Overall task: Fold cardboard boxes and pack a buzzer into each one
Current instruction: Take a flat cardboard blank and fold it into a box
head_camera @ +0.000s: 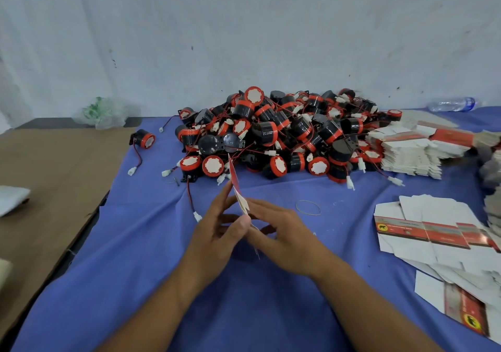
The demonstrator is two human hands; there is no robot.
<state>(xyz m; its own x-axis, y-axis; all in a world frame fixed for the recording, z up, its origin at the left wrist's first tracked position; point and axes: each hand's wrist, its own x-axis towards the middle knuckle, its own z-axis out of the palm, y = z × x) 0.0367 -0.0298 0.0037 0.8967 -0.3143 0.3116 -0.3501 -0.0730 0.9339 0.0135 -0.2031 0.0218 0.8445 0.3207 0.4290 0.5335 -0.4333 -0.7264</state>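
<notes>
Blue cloth (151,256) covers most of the tabletop, with a brown board (54,178) lying bare along its left side. At the back, against the wall, sits a big pile of buzzers (284,134), black bodies with red rims, their thin wires and white plugs tangled through it. To its right is a stack of flat boxes (409,153), white with a red band, and nearer on the right more loose flat boxes (433,232) lie spread and overlapping. In the middle, both hands are raised just above the cloth. The left hand (217,235) and the right hand (284,235) pinch one unfolded box (235,178) between them, held edge-on, its far tip pointing toward the pile. A crumpled plastic bag (103,113) rests far left, and a water bottle (452,104) lies far right. One lone buzzer (143,138) sits apart to the left of the heap. A rubber band (308,207) lies just right of the hands.
</notes>
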